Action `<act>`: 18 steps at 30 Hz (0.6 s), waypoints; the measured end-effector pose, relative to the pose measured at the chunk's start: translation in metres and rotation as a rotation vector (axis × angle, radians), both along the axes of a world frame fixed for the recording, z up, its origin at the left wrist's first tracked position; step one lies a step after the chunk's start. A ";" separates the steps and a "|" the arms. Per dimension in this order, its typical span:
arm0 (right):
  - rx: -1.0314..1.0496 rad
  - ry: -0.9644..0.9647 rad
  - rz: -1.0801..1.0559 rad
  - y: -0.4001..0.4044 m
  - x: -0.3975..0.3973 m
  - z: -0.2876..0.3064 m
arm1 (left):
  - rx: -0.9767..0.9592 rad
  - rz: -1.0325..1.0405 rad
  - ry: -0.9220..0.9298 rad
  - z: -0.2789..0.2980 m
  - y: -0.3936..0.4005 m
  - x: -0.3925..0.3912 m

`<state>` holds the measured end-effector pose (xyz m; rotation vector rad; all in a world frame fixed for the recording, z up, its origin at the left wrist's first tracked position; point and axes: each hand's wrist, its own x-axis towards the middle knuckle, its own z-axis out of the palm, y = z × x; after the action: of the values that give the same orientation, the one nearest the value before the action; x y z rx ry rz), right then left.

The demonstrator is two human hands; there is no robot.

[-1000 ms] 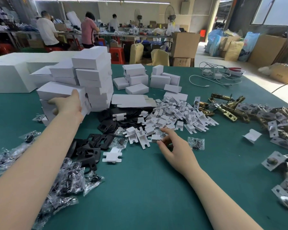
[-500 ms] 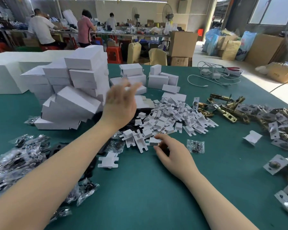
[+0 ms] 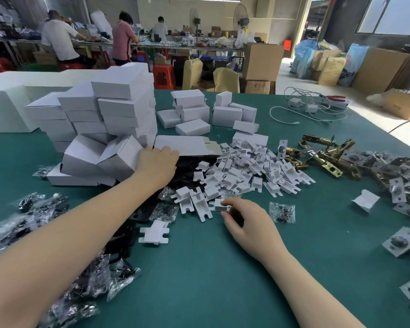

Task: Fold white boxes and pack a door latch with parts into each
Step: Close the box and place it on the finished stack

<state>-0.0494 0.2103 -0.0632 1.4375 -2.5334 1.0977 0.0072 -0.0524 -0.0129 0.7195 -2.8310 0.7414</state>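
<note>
My left hand (image 3: 158,163) reaches over black plates (image 3: 189,162), and its curled fingers grip the near edge of a stack of flat white box blanks (image 3: 187,144). Just left of it, folded white boxes (image 3: 100,157) lie tipped against a tall stack of boxes (image 3: 123,107). My right hand (image 3: 245,222) pinches a white cardboard insert (image 3: 219,205) at the near edge of a heap of such inserts (image 3: 246,166). Brass door latches (image 3: 324,157) lie to the right. A small bag of screws (image 3: 282,213) sits beside my right hand.
Bagged parts in clear plastic (image 3: 33,221) spread over the left of the green table (image 3: 211,280). Wrapped metal plates (image 3: 401,242) line the right edge. More folded boxes (image 3: 192,110) and white cables (image 3: 313,107) lie at the back. People work at far benches.
My left hand left the box stack, swung right and came down on the flat blanks. Some boxes at the stack's foot tipped over. My right hand stayed at the inserts.
</note>
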 end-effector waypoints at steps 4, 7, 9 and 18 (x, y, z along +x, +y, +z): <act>-0.002 0.000 -0.006 0.001 0.001 0.001 | 0.005 -0.082 -0.020 0.008 0.002 0.014; 0.004 0.003 -0.011 0.001 0.001 0.001 | -0.116 -0.151 -0.074 0.017 -0.001 0.032; 0.008 0.004 -0.011 0.001 0.001 0.002 | -0.213 -0.188 -0.129 0.023 -0.007 0.045; 0.012 0.012 -0.007 0.002 0.002 0.003 | -0.298 -0.218 -0.483 0.049 -0.019 0.074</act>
<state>-0.0474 0.2120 -0.0603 1.4319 -2.5392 1.0712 0.0812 -0.0713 0.0365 0.1984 -3.0214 1.4175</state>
